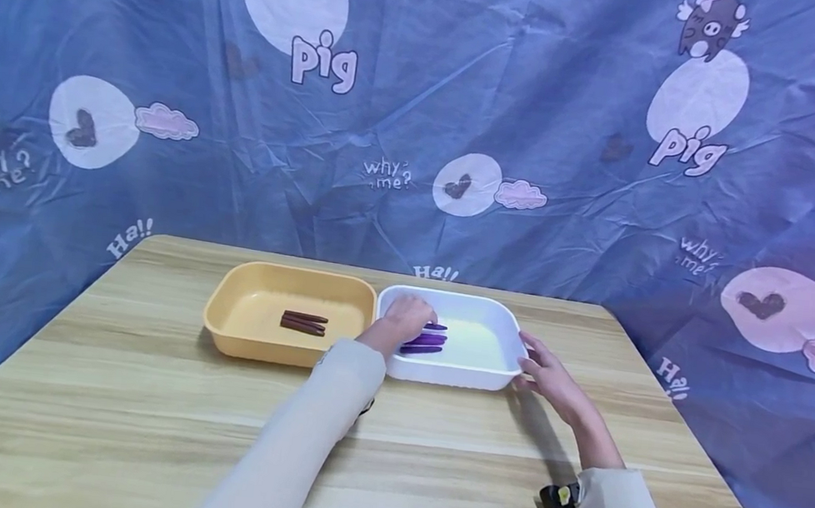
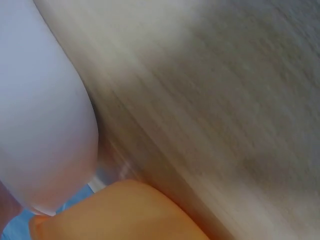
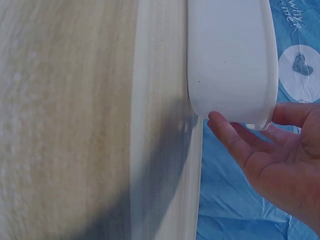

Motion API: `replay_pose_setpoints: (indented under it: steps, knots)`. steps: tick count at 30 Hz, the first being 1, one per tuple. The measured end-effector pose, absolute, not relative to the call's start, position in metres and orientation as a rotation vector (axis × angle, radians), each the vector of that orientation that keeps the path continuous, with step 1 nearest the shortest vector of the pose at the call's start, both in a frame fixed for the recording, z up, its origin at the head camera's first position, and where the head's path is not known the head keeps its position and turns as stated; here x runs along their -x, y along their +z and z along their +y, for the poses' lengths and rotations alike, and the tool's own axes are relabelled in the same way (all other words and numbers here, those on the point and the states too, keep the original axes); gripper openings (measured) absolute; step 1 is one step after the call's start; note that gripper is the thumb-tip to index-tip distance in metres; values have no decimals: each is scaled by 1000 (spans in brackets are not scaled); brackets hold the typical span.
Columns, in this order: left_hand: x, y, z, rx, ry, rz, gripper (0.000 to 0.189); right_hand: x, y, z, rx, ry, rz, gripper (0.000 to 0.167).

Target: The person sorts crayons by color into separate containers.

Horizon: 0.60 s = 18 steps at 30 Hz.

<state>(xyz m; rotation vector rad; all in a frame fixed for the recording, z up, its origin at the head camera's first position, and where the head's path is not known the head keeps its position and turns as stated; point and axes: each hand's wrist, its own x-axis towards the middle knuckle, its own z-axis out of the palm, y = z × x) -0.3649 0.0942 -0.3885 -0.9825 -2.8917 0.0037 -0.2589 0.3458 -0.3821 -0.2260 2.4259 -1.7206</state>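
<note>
My left hand (image 1: 409,318) reaches over the near-left wall of the white tray (image 1: 473,371), its fingers bent down at several slim purple pen-like sticks (image 1: 424,340). The uppermost stick sticks out right by the fingertips; I cannot tell whether they grip it. At the tray's right end my right hand (image 1: 547,379) holds the rim. In the right wrist view the thumb of this hand (image 3: 280,155) lies at the rim, with the other fingers against the outer wall of the tray (image 3: 230,60).
A yellow-orange tray (image 1: 253,349) stands against the white tray's left side, with several dark brown sticks (image 1: 304,323) lying in it. Both trays are on a wood-grain table (image 1: 154,426). Behind it hangs a blue printed cloth (image 1: 408,120). The left wrist view shows mainly sleeve and tabletop.
</note>
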Motion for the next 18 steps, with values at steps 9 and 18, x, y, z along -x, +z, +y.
replay_pose_setpoints:
  steps: [9,18]
  knots:
    - [363,-384,92,973,-22,-2895,41,260,-384,345,229,-1710,2428,55]
    - [354,-349,67,1096,-99,-2717,31,261,-370,345,274,-1467,2642,53]
